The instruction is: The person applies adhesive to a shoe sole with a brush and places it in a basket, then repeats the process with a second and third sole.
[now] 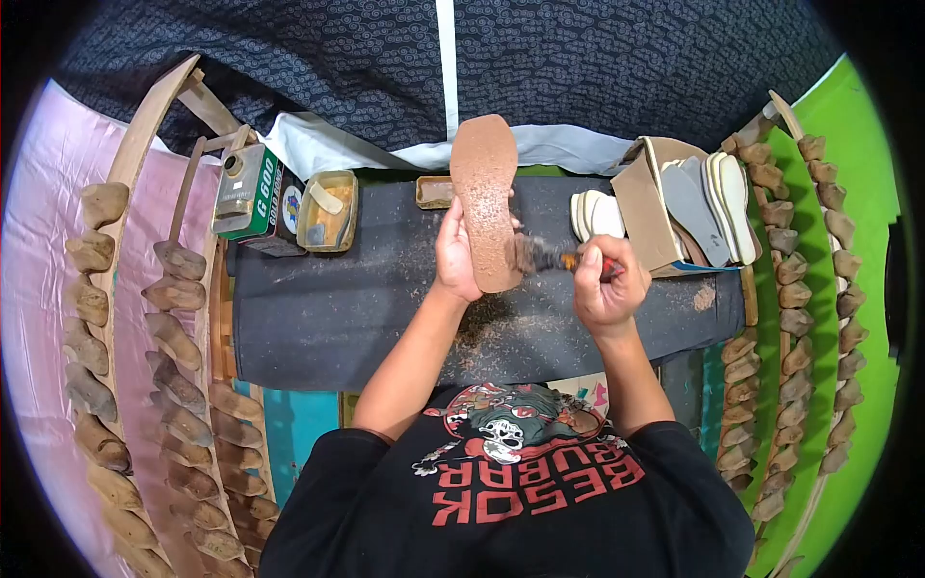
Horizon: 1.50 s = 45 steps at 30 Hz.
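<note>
My left hand (457, 255) is wrapped round the lower half of a brown insole (485, 178), holding it up lengthwise over the dark table. Its surface is glossy and speckled toward the lower end. In my right hand (611, 287) is a brush (564, 260) with a dark shaft and touches of orange and red at the handle. The brush's brownish head, smeared by motion, overlaps the lower right edge of the insole.
A green and black can (258, 199) and a tray (328, 210) stand at left; a small box (434, 193) sits behind my left hand. At right, a cardboard box (644, 214) holds several soles (694, 202) beside white ones (595, 214). Shoe lasts (176, 279) line racks on both sides. Shavings litter the table (318, 318).
</note>
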Each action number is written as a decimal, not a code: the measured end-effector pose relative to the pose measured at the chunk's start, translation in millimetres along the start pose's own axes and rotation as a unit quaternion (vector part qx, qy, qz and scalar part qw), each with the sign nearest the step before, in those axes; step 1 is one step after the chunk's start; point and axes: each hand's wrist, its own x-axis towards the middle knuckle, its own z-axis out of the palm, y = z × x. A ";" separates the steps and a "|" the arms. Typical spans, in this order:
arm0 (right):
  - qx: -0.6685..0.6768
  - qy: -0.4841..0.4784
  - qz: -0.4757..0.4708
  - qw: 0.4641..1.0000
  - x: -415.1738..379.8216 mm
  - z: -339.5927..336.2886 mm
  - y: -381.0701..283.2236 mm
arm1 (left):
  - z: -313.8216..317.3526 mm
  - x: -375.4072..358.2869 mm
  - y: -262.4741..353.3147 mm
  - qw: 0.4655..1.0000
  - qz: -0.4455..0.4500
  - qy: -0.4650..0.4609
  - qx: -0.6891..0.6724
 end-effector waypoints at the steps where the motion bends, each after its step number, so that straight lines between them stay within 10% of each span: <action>1: 0.007 -0.019 -0.001 1.000 -3.7 -2.7 -0.6 | 2.7 0.0 1.6 1.000 0.012 -0.027 0.001; 27: -0.028 -0.016 -0.027 0.999 8.7 -2.0 6.4 | 20.0 -0.3 -6.4 0.996 -0.046 0.069 0.029; 29: -0.019 -0.034 -0.039 0.998 -2.3 -4.9 2.0 | 12.0 0.1 -1.9 0.998 -0.050 -0.038 -0.005; 45: 0.031 -0.066 -0.040 0.997 -13.9 4.3 -3.2 | 3.2 1.9 -0.7 0.999 -0.035 -0.021 -0.015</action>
